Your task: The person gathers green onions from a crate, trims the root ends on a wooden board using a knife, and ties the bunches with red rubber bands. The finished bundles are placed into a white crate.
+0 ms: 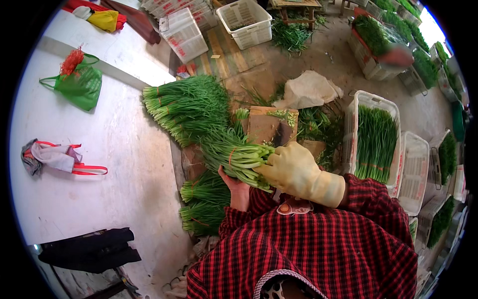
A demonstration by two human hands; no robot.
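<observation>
A bunch of garlic chives, bound with an orange band, is held out before my chest. My bare left hand supports it from below, the thumb up along its side. My right hand, in a pale yellow glove, has its fingers closed at the pale stem ends. Just beyond the glove, a dark flat blade-like piece lies over a brown board; whether the glove touches it I cannot tell. Cut stem bits are scattered on the board.
Banded chives are piled left of the board, with more bunches nearer me. On the right stands a white crate of chives. A pale sack lies beyond the board. A white surface on the left holds a green bag.
</observation>
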